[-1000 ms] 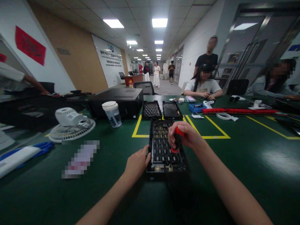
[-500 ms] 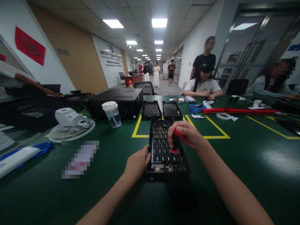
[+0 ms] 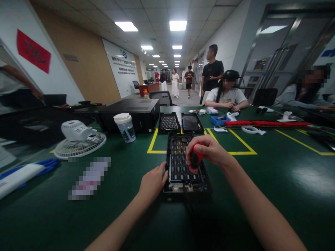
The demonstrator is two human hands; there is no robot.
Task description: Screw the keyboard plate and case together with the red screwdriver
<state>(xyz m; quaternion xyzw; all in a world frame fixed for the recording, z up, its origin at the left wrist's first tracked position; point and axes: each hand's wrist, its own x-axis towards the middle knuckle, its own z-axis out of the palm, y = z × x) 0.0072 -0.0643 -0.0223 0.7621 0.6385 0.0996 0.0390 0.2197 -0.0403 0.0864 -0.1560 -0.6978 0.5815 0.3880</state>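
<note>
A black tray-like case (image 3: 180, 164) with rows of dark rounded cells lies on the green table in front of me. My right hand (image 3: 204, 151) is wrapped round a red and black screwdriver (image 3: 195, 158), its handle slanting over the right part of the case. The screwdriver's tip is too dark to make out near the lower end. My left hand (image 3: 154, 179) rests against the case's left edge, fingers along the rim and thumb near its side. Two similar black cases, one (image 3: 169, 122) with cells and one (image 3: 192, 122) flatter, lie just behind.
Left of the case are a clear cup (image 3: 125, 129) with a white lid, a white fan (image 3: 78, 139), a large black box (image 3: 131, 111) and blue gloves (image 3: 47, 165). A blue tray (image 3: 220, 120) and white tape roll (image 3: 250, 130) lie right. People sit and stand beyond.
My right hand and the screwdriver handle have shifted slightly left and tilted. My left hand stays put. A standing person in the background has moved left.
</note>
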